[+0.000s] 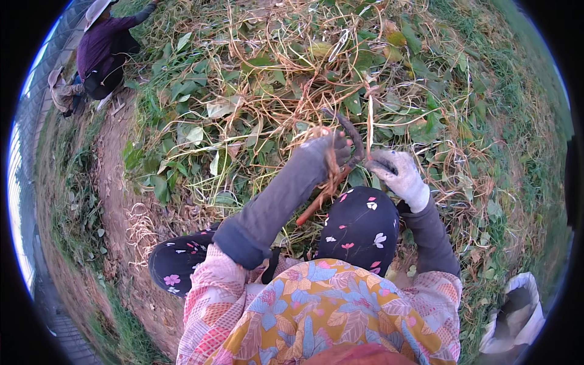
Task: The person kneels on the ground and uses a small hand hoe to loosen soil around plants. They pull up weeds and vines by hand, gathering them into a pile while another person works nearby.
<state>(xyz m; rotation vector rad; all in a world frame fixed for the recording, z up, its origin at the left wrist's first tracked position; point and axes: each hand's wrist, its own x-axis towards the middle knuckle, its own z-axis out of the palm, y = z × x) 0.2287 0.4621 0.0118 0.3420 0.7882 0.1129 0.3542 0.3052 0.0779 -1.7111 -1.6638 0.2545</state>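
Observation:
My left hand, in a grey sleeve and glove with the fingertips showing, is closed round a bunch of long dry pods. These are brown and orange-brown and hang below the fist. A dark curved strip, perhaps another pod, arches up beside the fingers; its kind is unclear. Close by on the right, my right hand wears a whitish, soiled glove. Its thumb and fingers pinch the lower end of a thin pale pod that stands upright. Both hands are just above my flowered knee, over tangled vines.
Green leaves and dry tan stems cover the ground ahead. A bare dirt strip runs along the left. An open white sack stands at lower right. Two other people crouch at upper left, one in purple, beside a pale fence-like wall.

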